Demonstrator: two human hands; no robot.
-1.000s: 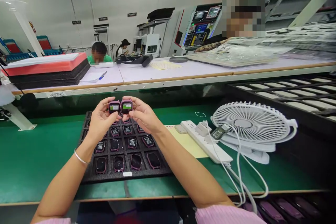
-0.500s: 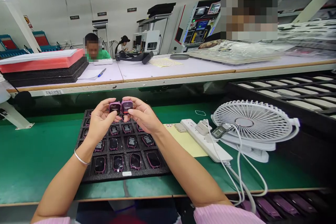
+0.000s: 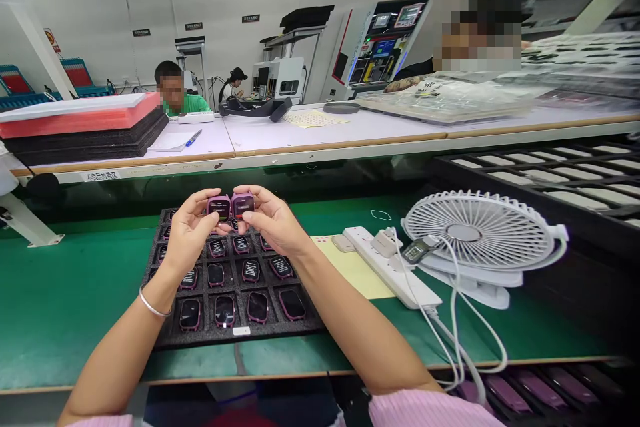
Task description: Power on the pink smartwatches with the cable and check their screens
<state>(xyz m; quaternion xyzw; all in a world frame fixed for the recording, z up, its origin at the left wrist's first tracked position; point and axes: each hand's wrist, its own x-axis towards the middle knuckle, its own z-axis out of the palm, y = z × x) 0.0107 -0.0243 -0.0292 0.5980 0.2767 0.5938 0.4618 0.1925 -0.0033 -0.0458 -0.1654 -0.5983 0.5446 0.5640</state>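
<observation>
My left hand (image 3: 193, 225) grips a purple-framed smartwatch body (image 3: 219, 207) without a strap, its screen lit with small text. Beside it, my right hand (image 3: 273, 219) grips a second purple smartwatch body (image 3: 243, 205), also lit. The two are held side by side, screens towards me, with each thumb on the lower part of its screen. Under them a black foam tray (image 3: 213, 337) lies on the green bench, with several more purple watch bodies in its compartments. Some of those screens show text; the nearest row (image 3: 257, 307) is dark. My hands hide part of the far rows.
Right of the tray are a yellow sheet (image 3: 373, 287), a white power strip (image 3: 395, 270) with cables, and a white fan (image 3: 463, 230). A shelf (image 3: 300, 147) crosses ahead, bearing foam stacks (image 3: 85, 127) and plastic trays (image 3: 440, 103). Several people sit beyond.
The left watch's screen now shows more text. My hands have barely moved. Behind the shelf, the person at right has shifted, and the plastic sheets there have moved.
</observation>
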